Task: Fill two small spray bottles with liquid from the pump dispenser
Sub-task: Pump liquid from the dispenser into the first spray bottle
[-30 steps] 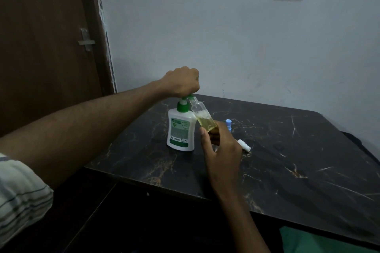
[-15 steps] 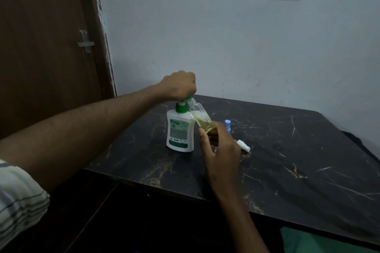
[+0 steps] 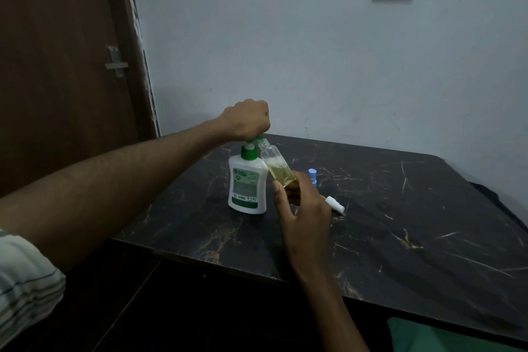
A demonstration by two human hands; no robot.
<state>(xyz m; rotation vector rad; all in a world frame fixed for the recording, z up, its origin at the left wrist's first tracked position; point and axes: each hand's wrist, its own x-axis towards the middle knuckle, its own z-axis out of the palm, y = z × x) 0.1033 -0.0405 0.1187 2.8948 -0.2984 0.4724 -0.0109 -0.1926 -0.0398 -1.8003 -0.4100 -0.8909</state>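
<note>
We see bare forearms, bare hands; left sleeve (image 3: 25, 274) pale with thin dark stripes, bunched above elbow.

A dark marble-patterned table (image 3: 385, 231) with pale gold veins is carrying everything. A white pump dispenser (image 3: 247, 184) with a green collar is standing on it just below the left hand (image 3: 248, 120). Beyond the right hand (image 3: 303, 208), a white spray cap (image 3: 335, 204) is lying on its side, and a small blue-capped item (image 3: 312, 174), perhaps the second spray bottle, is standing mostly hidden.
</note>
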